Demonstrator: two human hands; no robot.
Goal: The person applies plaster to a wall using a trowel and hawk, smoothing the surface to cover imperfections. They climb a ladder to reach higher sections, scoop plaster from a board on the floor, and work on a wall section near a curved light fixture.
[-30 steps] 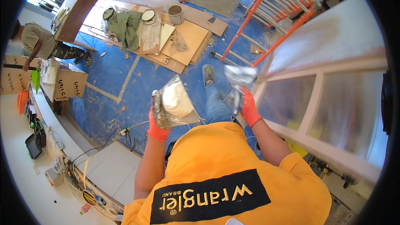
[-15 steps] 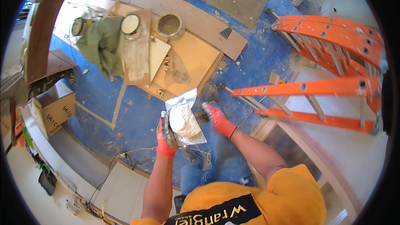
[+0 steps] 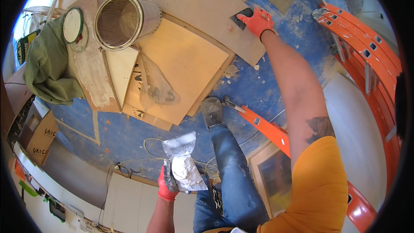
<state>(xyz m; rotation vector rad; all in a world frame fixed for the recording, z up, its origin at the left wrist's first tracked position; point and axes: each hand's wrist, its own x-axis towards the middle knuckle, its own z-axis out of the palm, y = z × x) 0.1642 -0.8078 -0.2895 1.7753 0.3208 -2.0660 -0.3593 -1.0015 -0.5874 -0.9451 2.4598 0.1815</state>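
My left hand [image 3: 166,187], in an orange glove, grips a crumpled clear plastic bag [image 3: 183,164] with a lump of white putty in it, held close to my body above my jeans-clad leg. Stretched far out and down, my right hand [image 3: 258,20], also gloved orange, closes on the black handle of a putty knife [image 3: 241,16] lying on a brown board [image 3: 207,0] on the floor.
An open metal bucket [image 3: 123,20] and its lid [image 3: 72,25] sit on plywood sheets [image 3: 181,73]. A green cloth [image 3: 47,67] lies left. An orange ladder [image 3: 366,56] runs along the right. Cardboard boxes [image 3: 41,138] stand lower left; cables [image 3: 142,157] trail over the blue floor.
The view has dropped closer to the floor. My right hand has left the bag and reached out to the putty knife on the board. The left hand still holds the bag.
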